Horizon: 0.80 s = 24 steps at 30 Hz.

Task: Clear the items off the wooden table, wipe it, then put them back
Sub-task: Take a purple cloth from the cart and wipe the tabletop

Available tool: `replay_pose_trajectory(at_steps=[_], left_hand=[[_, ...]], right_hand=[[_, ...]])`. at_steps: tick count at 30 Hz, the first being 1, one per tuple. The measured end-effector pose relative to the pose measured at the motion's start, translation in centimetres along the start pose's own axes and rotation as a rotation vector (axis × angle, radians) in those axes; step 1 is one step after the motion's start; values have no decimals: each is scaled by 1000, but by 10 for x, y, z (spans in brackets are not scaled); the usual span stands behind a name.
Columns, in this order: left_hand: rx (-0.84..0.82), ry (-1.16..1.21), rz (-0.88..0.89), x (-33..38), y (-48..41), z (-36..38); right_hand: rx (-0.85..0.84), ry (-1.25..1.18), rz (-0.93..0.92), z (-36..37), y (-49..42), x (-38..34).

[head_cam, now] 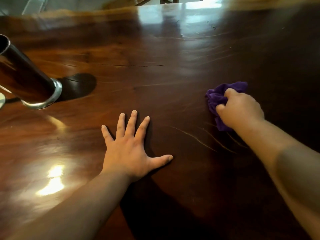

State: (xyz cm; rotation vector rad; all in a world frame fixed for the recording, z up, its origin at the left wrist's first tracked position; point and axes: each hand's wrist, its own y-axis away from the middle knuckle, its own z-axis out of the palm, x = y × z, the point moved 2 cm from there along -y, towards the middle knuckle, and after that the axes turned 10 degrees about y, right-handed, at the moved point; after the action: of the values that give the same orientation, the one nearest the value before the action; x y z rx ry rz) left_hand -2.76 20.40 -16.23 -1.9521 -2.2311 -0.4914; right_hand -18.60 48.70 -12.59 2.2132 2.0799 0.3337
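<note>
The dark, glossy wooden table [155,75] fills the view. My left hand [131,149] lies flat on it near the middle, palm down, fingers spread, holding nothing. To the right, my right hand [240,110] is closed around a crumpled purple cloth [218,97] that is pressed against the tabletop. Part of the cloth sticks out above and to the left of my fist. Faint wipe streaks show on the wood near the cloth.
A tall shiny metal cylinder [26,78] with a silver rim stands on the table at the left edge of view. The table's far edge [121,9] runs along the top, with pale floor and wooden furniture legs beyond it.
</note>
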Motion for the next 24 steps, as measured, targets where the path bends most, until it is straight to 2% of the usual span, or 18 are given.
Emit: replay_pose_trajectory(at_steps=[2, 7, 10, 14, 19, 22, 24], left_hand=[[-6, 3, -10, 0, 0, 0], [-4, 11, -14, -3, -1, 2], [-6, 15, -12, -3, -2, 2], [-6, 21, -14, -1, -2, 1], [3, 23, -8, -1, 0, 0], [2, 18, -8, 0, -1, 0], [-1, 16, -15, 0, -1, 0]], right_hand=[[51, -41, -69, -2, 1, -31], [120, -91, -406, 2, 49, -118], [106, -117, -497, 8, 72, -121], [92, -39, -423, 10, 68, -72], [61, 23, -168, 4, 22, -6], [72, -19, -92, 1, 3, -18], [80, -62, -147, 1, 9, -50]])
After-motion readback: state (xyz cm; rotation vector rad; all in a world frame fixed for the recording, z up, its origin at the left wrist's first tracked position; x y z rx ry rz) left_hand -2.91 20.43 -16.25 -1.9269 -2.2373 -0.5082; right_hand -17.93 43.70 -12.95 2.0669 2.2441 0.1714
